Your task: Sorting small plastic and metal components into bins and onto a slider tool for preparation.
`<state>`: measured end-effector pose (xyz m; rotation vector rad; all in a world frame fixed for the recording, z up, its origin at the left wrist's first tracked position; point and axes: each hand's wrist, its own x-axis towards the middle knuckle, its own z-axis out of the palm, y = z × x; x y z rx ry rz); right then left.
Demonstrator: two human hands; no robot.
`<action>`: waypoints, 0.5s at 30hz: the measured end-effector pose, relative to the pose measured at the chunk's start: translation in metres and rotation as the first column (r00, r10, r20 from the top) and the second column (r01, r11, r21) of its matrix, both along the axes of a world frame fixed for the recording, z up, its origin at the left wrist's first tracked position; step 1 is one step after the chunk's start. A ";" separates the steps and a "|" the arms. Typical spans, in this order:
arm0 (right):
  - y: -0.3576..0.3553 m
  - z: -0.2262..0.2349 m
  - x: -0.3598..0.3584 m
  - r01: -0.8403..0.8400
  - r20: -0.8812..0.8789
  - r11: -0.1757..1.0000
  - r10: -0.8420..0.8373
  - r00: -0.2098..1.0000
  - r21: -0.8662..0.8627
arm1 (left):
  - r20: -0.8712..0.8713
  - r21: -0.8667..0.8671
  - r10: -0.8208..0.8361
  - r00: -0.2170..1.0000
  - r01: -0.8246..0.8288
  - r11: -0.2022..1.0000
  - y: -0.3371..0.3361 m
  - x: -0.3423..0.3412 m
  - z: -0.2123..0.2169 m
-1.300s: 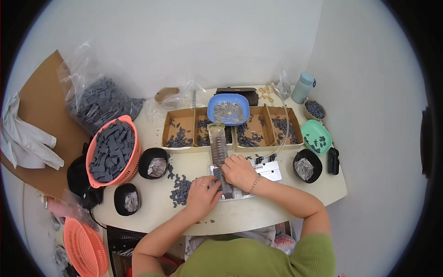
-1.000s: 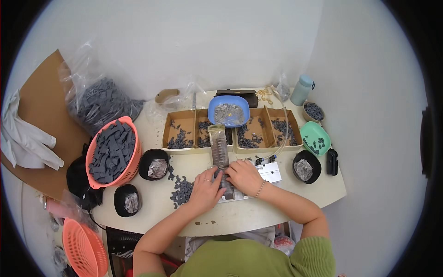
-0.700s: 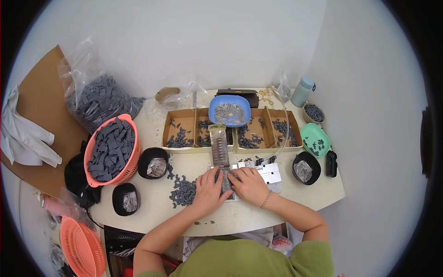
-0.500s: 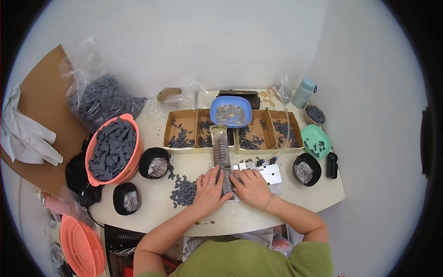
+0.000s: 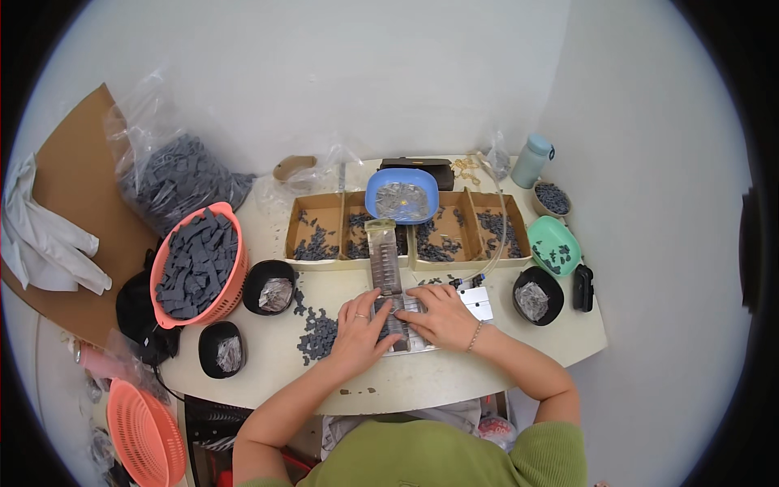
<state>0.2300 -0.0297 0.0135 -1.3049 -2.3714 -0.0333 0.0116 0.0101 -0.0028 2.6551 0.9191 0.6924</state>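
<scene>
A metal fixture (image 5: 398, 342) with a slotted middle lies at the table's front, between my hands. My left hand (image 5: 357, 334) rests on its left side, fingers stretched forward and thumb pointing inward. From the right, my right hand (image 5: 445, 319) lies over the fixture with fingers spread, fingertips touching its middle. A long clear slotted strip (image 5: 385, 258) runs away from the fixture toward the boxes. To the right of my right hand shows a silver metal block (image 5: 477, 302). Small dark grey pieces (image 5: 317, 337) lie heaped beside my left hand. What is under my fingertips is hidden.
Cardboard trays (image 5: 312, 265) of grey pieces line the back, with a blue bowl (image 5: 428, 180) of thin pieces above. Black bowls (image 5: 258, 307) stand at both sides. A coral basket (image 5: 235, 280) is at left; a green dish (image 5: 565, 235) and bottle (image 5: 532, 166) are at right.
My right hand has shifted slightly up and now covers more of the silver block. More of the fixture's middle shows between my hands. My left hand stays nearly in place.
</scene>
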 end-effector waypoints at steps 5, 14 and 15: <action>0.012 0.000 0.000 -0.031 -0.040 0.999 0.030 0.999 -0.022 | -0.165 0.147 0.001 0.986 0.024 0.989 -0.005 -0.004 -0.003; 0.031 0.012 0.012 -0.124 0.197 0.990 0.110 0.974 0.062 | -0.195 0.102 0.039 0.980 -0.020 0.995 -0.031 -0.002 -0.001; 0.034 0.013 0.014 -0.128 0.197 0.990 0.114 0.974 0.062 | -0.182 0.049 0.042 0.982 -0.034 0.998 -0.033 -0.001 0.000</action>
